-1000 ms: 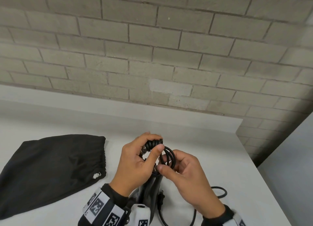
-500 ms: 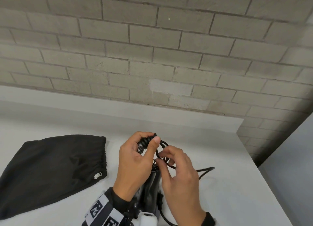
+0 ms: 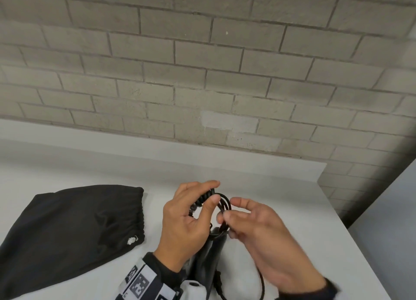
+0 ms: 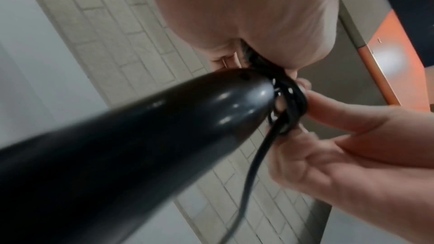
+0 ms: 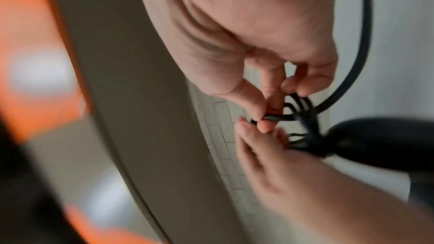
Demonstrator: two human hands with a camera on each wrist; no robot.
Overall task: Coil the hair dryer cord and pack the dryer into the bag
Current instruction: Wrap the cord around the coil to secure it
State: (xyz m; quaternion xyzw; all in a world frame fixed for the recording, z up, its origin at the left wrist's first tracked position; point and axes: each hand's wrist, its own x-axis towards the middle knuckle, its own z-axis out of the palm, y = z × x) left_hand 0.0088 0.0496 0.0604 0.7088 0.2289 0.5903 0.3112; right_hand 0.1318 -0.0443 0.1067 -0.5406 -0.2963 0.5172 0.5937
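The black hair dryer (image 3: 208,261) is held above the white table, its handle end (image 4: 145,136) up towards my hands. My left hand (image 3: 211,192) grips the ribbed cord base and the wound loops of black cord (image 3: 221,206) between thumb and fingers. My right hand (image 3: 229,209) pinches the same loops (image 5: 303,110) from the right with thumb and forefinger. A loose run of cord (image 3: 261,279) hangs under the right palm. The black drawstring bag (image 3: 67,232) lies flat on the table to the left, apart from both hands.
The white table (image 3: 281,187) ends against a grey brick wall (image 3: 202,74) behind. Its right edge drops off at the far right (image 3: 351,239). An orange-edged panel (image 4: 394,47) shows blurred in the wrist views.
My right hand has circled the coil and come back to its right side, adding cord to the loops. The slack seen out to the right has been drawn in under the palm.
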